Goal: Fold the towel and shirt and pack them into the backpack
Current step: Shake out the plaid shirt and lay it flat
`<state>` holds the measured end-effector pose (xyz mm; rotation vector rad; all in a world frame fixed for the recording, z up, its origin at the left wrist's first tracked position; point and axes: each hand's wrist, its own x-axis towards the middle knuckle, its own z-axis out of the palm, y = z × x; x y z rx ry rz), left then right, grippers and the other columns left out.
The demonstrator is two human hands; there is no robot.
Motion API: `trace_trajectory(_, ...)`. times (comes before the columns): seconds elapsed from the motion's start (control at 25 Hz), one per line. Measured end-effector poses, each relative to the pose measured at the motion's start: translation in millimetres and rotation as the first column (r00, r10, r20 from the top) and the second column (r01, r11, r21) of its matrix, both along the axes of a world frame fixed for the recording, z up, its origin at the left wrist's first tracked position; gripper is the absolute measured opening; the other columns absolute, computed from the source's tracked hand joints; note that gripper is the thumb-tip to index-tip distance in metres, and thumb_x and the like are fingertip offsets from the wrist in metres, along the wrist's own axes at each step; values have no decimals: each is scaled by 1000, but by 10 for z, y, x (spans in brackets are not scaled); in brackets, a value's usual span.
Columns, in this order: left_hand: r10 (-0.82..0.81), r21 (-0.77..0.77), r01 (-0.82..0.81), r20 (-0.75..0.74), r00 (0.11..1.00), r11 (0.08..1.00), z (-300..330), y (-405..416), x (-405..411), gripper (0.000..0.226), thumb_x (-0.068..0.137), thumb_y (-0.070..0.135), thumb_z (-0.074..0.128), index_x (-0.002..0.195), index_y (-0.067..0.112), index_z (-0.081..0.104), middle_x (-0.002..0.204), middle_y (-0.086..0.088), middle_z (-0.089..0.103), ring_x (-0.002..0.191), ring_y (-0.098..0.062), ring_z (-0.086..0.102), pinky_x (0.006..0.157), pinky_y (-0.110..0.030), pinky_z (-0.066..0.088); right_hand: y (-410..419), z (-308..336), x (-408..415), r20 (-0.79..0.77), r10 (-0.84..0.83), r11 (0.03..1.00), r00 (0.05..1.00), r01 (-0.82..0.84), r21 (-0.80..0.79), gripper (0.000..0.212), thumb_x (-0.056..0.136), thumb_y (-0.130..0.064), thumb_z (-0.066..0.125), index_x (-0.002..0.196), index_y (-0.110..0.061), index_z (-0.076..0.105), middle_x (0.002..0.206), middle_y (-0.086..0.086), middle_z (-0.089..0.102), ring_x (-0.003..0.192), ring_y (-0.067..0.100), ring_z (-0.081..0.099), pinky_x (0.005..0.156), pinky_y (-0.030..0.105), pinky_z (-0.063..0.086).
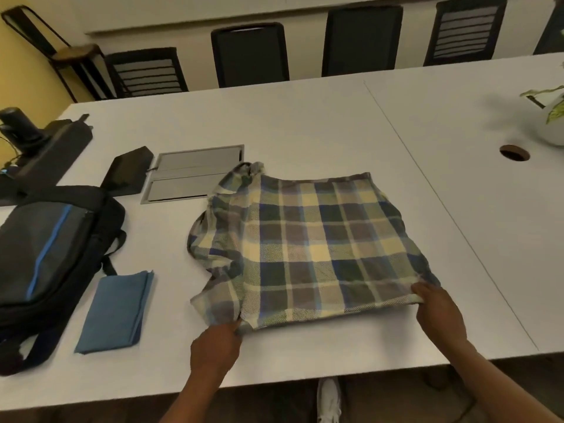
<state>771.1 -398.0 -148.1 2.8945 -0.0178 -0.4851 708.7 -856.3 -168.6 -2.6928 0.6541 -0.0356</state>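
While the towel (115,311) lies folded beside the backpack (45,254) near the worktop's (305,117) left edge, both hands' fingers pinch the shirt's (308,242) near hem, likely ready to fold it away toward the far edge.

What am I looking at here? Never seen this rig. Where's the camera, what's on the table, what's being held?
No robot: a person's bare hands, filmed by one wide-angle camera worn on the head, looking down. On the white table lies a plaid shirt, partly folded. The left hand and right hand each pinch its near edge. Left of it lies a blue towel, already folded, beside a black backpack with a blue stripe. Nothing looks packed yet. A plant pot stands at far right.
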Motion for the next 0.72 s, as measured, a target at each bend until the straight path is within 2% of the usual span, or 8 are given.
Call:
trace_trajectory(0.08,-49,18,53,-151,987,998,15,-32,-119,33,96,52,47,118,34,63,120,6,66,110,-17,63,90,-30,48,-62,-66,-187,-105,2,996,994,7,84,30,80,7,63,102,-11,72,103,10,68,93,30,65,80,35,53)
trace_trajectory(0.12,-48,22,53,-167,985,998,42,-39,-126,34,96,53,45,118,34,63,121,5,65,111,-17,62,90,-31,47,-74,-71,-238,-103,-16,986,994,33,163,31,81,10,63,105,-8,71,107,11,67,97,31,64,84,36,52)
trace_trajectory(0.2,-27,52,32,-97,995,998,125,-78,-71,37,99,52,40,118,29,63,119,3,67,108,-17,63,88,-30,47,-52,-37,-277,0,-143,934,990,135,331,31,87,10,61,111,-7,69,115,10,64,102,28,62,88,34,51)
trace_trajectory(0.32,-47,4,47,35,998,999,229,-275,47,43,101,52,38,123,25,63,122,3,68,111,-16,62,91,-28,47,-51,53,-138,83,-402,828,912,323,458,19,96,-13,61,115,-13,64,121,8,63,108,30,62,87,39,54)
trace_trajectory(0.4,-74,-159,82,52,996,984,210,-488,196,41,101,46,42,129,23,60,128,2,64,118,-18,60,95,-31,46,-119,24,38,46,-463,794,885,391,465,25,96,-21,62,119,-12,60,123,10,62,106,31,61,83,39,55)
trace_trajectory(0.52,-215,-337,217,43,976,916,-8,-892,525,36,100,39,51,134,26,57,143,1,53,128,-19,52,102,-35,42,-180,-31,351,-31,-398,837,917,377,397,27,92,-14,62,117,-5,56,110,11,61,94,29,61,69,32,48)
trace_trajectory(0.6,-306,-343,306,56,950,888,-147,-1226,722,43,100,40,52,141,26,50,154,0,41,137,-21,43,108,-38,39,-195,-106,523,-92,-415,824,905,417,385,35,88,-15,65,119,-2,53,107,14,59,101,36,62,74,37,50)
trace_trajectory(0.72,-354,-337,363,89,931,869,-275,-1775,924,53,99,42,52,149,27,40,162,2,24,148,-23,25,116,-46,30,-256,-257,685,-164,-482,805,861,509,303,51,88,-28,66,129,-6,46,125,17,54,117,41,54,95,51,46)
